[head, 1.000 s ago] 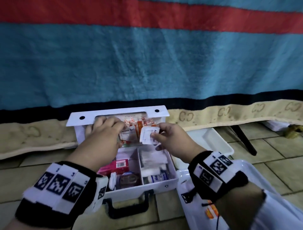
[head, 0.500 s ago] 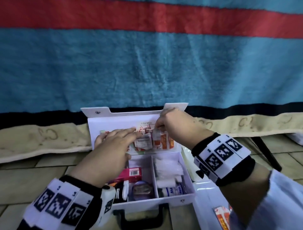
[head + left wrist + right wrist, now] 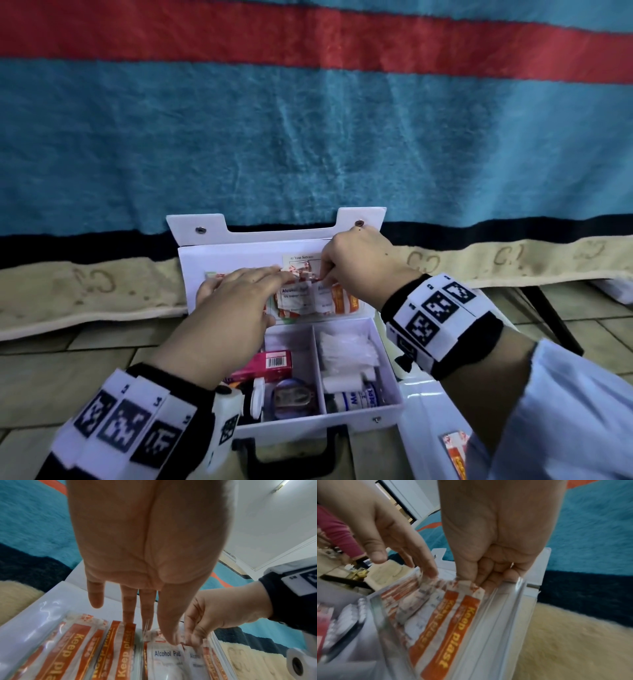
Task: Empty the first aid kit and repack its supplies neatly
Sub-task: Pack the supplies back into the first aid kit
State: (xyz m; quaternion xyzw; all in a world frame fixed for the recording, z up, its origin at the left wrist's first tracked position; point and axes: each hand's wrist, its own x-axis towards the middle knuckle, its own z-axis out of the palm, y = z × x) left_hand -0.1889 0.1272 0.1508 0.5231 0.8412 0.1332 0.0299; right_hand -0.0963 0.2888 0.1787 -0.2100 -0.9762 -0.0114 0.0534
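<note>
Alcohol pad (image 3: 167, 660) now sits in lid pocket (image 3: 359, 310); right hand (image 3: 356, 267) pinches it, left hand (image 3: 236, 301) fingers straight; repacking advances.

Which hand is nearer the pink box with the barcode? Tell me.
Left. The left hand reaches over the pink box toward the lid pocket; the right hand pinches packets farther back and to the right.

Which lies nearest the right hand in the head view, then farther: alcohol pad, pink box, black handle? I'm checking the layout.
From the right hand:
1. Alcohol pad, in the lid pocket, just below its fingertips.
2. Pink box, left compartment, lower.
3. Black handle, front edge, farthest.
</note>
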